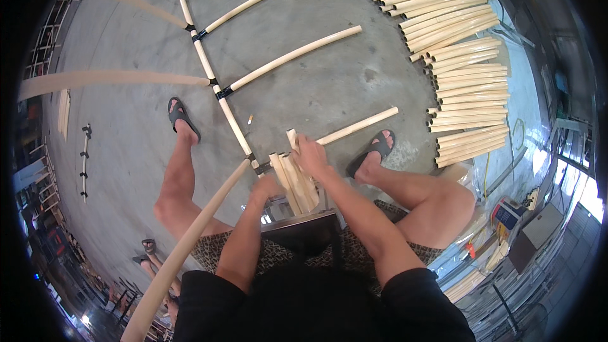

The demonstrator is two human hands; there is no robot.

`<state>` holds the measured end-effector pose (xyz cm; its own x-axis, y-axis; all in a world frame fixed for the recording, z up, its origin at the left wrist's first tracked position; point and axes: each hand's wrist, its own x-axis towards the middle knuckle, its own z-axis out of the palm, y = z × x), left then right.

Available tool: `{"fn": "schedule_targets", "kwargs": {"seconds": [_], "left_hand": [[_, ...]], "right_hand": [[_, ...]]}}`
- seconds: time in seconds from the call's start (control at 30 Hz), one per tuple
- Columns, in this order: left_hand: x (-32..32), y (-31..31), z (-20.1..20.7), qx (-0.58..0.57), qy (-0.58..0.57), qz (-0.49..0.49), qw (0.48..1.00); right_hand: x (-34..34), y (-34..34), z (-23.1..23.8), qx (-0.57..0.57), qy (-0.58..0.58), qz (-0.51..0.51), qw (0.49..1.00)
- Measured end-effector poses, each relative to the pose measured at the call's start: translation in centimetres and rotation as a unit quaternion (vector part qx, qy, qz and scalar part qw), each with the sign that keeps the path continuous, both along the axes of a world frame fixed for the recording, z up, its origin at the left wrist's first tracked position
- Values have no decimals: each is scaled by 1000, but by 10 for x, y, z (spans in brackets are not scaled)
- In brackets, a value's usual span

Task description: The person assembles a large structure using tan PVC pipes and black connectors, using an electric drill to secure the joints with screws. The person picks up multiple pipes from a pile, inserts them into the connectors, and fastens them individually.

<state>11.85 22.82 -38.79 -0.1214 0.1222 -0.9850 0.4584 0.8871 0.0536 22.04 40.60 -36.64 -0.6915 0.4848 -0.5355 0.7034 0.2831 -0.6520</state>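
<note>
I sit with knees apart over a concrete floor. My right hand (310,154) is closed around the top of a bundle of short pale rattan sticks (293,180) standing between my legs. My left hand (266,187) grips the same bundle lower down on its left side. In front of my hands lies a pale rattan frame (215,85): a long spine with curved cross pieces fastened at black wrapped joints. One straight pole (358,125) reaches from the bundle toward the right.
A large stack of cut rattan poles (459,57) lies at the right. A long curved pole (183,247) runs down to the lower left. Another person's sandalled feet (147,252) show at lower left. Boxes and clutter (525,225) sit at lower right.
</note>
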Motion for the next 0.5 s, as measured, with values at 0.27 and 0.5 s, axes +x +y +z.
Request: {"fn": "schedule_targets", "kwargs": {"seconds": [0.27, 0.5], "left_hand": [[-13, 71, 22, 231, 42, -53, 971], [5, 38, -7, 296, 83, -103, 946]], "right_hand": [[-5, -6, -27, -53, -21, 40, 998], [37, -47, -13, -43, -16, 16, 999]]}}
